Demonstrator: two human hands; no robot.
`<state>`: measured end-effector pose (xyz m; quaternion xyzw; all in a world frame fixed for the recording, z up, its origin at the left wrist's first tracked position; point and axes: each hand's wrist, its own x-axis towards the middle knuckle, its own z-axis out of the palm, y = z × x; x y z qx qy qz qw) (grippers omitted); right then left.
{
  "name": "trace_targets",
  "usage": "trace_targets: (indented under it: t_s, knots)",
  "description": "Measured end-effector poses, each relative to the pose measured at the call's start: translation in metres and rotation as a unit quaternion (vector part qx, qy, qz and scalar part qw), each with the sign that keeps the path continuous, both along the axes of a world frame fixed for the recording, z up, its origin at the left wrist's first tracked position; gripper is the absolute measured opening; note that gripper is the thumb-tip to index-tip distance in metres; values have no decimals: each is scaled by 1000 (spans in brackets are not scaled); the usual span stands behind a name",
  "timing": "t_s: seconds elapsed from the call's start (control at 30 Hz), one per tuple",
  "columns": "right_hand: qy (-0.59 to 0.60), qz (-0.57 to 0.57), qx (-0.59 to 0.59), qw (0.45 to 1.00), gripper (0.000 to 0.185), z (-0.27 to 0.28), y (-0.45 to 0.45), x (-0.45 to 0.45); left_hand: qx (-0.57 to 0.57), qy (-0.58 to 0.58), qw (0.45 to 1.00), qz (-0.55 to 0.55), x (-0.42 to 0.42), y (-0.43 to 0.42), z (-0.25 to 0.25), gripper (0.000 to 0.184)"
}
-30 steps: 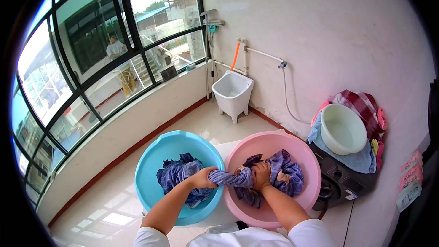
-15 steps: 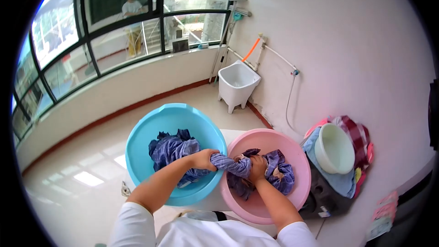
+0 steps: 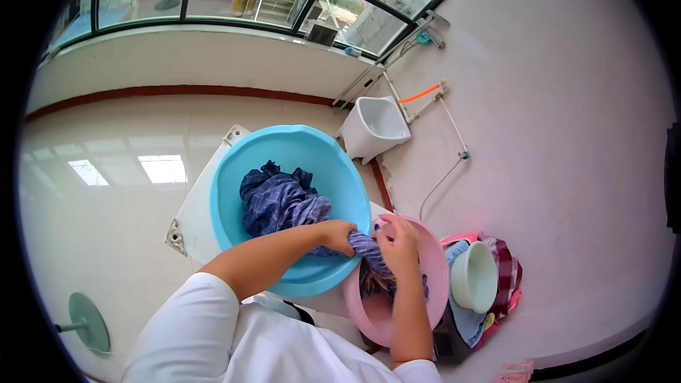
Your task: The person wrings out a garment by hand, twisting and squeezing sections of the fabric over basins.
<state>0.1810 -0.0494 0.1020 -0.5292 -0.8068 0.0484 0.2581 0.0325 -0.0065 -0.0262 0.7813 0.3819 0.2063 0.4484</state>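
A long piece of blue-purple checked cloth lies bunched in a light-blue basin. From there it runs as a twisted rope over the touching rims and down into a pink basin. My left hand is closed around the twist at the blue basin's right rim. Just right of it, over the pink basin, my right hand has its fingers curved and parted from the thumb, close above the cloth. Part of the cloth in the pink basin is hidden behind my right hand and forearm.
The basins stand on a white surface. At right, a pale green basin rests on piled clothes. A white mop sink stands by the wall below a pipe with a hose. A round green base is on the floor.
My right hand has come up off the cloth in the pink basin and loosened its fingers. My left hand still grips the twist. The head view has turned and tilted downward.
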Motion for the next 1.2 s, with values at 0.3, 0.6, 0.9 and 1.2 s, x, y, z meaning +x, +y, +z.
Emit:
trace_targets:
  t_s: [0.3,0.6,0.9,1.2]
  knots:
    - [-7,-152,-30,988,27,-74,-1,-33,119,212,970,-25,-25,3,44,86]
    - [-65,-172,99,978,20,-82,-9,-43,218,259,936,-99,-82,11,13,91]
    - [-93,-179,171,964,17,-85,-7,-48,322,337,883,-57,-74,1,-11,70]
    - [-58,-202,176,962,18,-92,-5,-40,331,181,913,154,-104,16,46,34]
